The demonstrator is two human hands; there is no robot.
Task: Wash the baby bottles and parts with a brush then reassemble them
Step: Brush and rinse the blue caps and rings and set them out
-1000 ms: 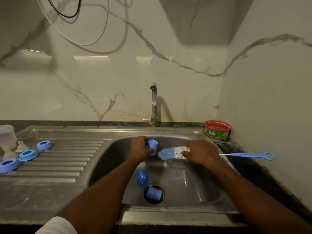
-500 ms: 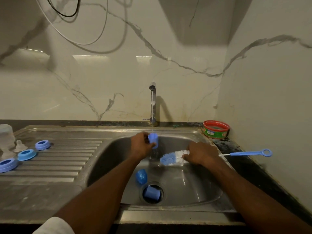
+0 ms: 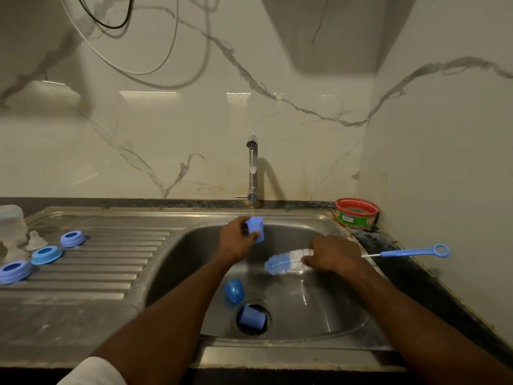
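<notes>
Dim warm light, glare streaks on wall (image 3: 147, 93), edges bowed, slight blur.

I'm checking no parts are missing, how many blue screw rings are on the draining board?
3, in a diagonal row at the draining board's left end: one ring farthest back, one in the middle, one nearest, by the frame's edge. More may lie out of view.

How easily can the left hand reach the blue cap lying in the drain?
Probably not yet: the left hand already holds a blue cap under the water. The cap in the drain lies uncovered below.
</notes>
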